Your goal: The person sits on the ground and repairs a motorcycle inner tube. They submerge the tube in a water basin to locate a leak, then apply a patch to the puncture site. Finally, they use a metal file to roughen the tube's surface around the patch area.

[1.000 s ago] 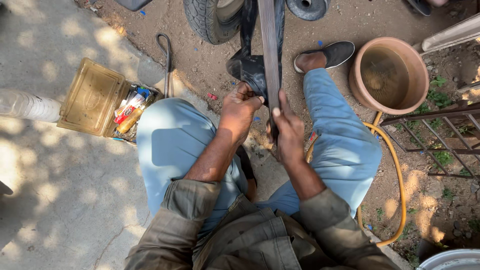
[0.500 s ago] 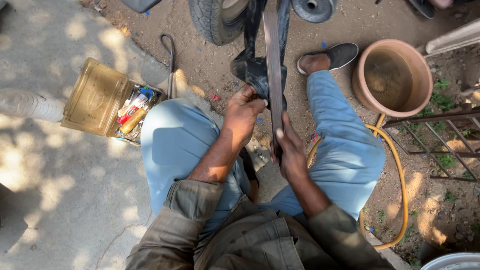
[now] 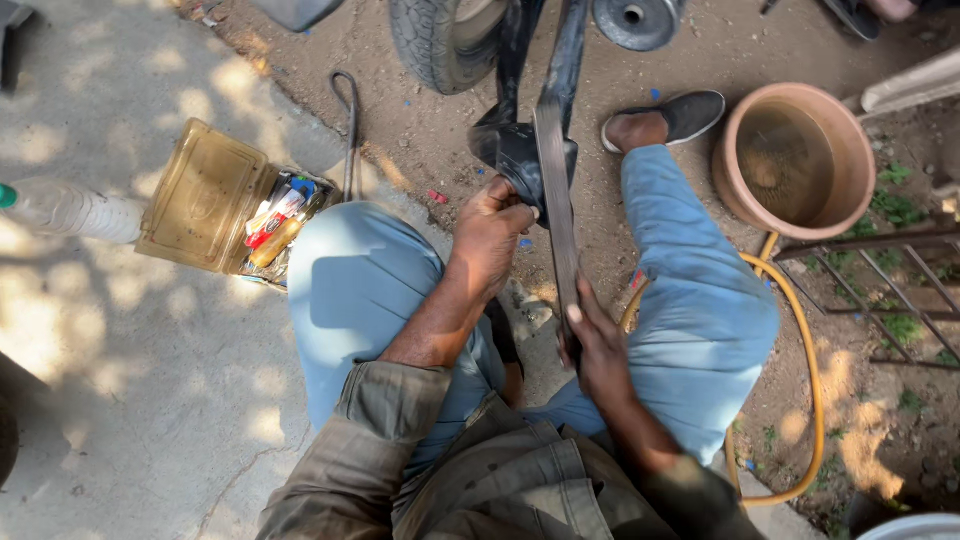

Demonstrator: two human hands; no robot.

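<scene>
I squat on the ground in light blue trousers, and a long dark rubber strip [image 3: 556, 190] stretches from between my knees up toward a black tyre [image 3: 436, 40]. My left hand [image 3: 492, 232] is closed on the strip's left edge where it meets a black folded rubber piece [image 3: 510, 150]. Lower down, my right hand [image 3: 598, 345] grips the near end of the strip, thumb on top. The strip's far end disappears behind a dark frame beside the tyre.
An open tin box [image 3: 205, 195] with small tools lies at my left, next to a clear plastic bottle [image 3: 65, 208]. A clay pot [image 3: 795, 155] stands at the right, with a yellow hose [image 3: 810, 380], a metal grate [image 3: 880, 290] and a metal hub [image 3: 636, 20] nearby.
My right hand has slid down the strip toward me, from beside the left hand to well below it. The left hand has stayed at the folded rubber piece.
</scene>
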